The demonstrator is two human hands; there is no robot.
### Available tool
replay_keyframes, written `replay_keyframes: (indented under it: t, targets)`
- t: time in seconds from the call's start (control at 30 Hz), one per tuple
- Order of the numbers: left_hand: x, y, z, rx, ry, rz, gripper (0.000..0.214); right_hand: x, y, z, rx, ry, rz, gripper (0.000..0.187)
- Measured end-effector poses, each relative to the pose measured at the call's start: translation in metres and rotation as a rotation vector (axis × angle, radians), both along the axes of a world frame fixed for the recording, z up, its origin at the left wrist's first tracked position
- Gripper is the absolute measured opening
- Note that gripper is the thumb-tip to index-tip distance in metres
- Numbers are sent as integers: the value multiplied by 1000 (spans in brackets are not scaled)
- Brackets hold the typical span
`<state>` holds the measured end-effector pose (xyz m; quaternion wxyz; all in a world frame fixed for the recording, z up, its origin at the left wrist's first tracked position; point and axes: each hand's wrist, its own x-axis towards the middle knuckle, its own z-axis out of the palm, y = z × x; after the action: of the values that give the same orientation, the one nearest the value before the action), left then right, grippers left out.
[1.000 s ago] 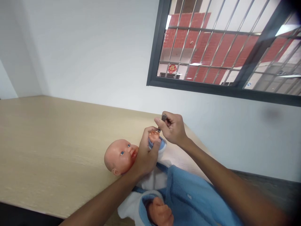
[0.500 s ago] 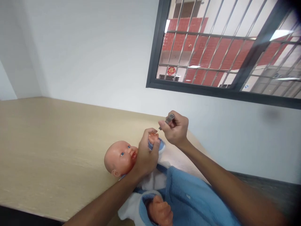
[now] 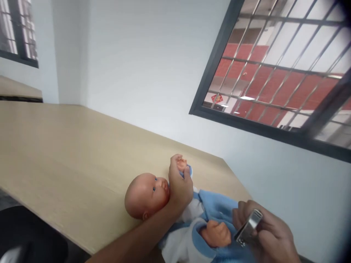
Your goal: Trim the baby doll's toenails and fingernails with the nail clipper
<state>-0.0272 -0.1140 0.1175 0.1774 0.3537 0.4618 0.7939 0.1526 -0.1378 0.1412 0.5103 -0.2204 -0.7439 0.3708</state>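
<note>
A baby doll [image 3: 146, 197] in a blue and white outfit lies on its back on the wooden table [image 3: 90, 146]. My left hand [image 3: 181, 182] is closed around one of the doll's hands [image 3: 182, 165], with the little fingers showing between my thumb and fingers. In my right hand [image 3: 268, 230] are silver nail clippers [image 3: 249, 227], held over the doll's lower body at the lower right, somewhat blurred. Just left of the clippers, the doll's other hand [image 3: 216, 233] sticks out of its white and blue sleeve.
Behind the table stands a white wall [image 3: 142, 65] with a barred, dark-framed window [image 3: 236, 124] on the right. A black object, possibly a chair [image 3: 30, 233], is at the lower left beside the table edge.
My right hand has moved with the nail clippers from beside the doll's held hand down and to the right. My left hand keeps its hold. The view has turned left.
</note>
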Motion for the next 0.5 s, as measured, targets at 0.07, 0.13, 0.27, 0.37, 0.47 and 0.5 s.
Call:
replay_keyframes:
  t: [0.07,0.13,0.27,0.37,0.47,0.5]
  targets:
    - [-1,-4,0,-60,-69,-31,53,-1,22,-12,-31,-20,-77,48]
    - [-1,-15,3,-115,-85,-113,66,-9,47,-14,-111,39,-135,51]
    - [-9,-39,22,-264,24,-225,65,-25,78,-9,-165,245,-199,55]
    - [-33,-46,44,-459,226,-373,53,-31,90,-11,-132,221,-228,54]
    - [-66,-39,55,-548,396,-723,41,-39,105,-14,-48,190,-277,51]
    - [-75,-35,55,-551,476,-767,37,-44,112,-14,-8,176,-291,51]
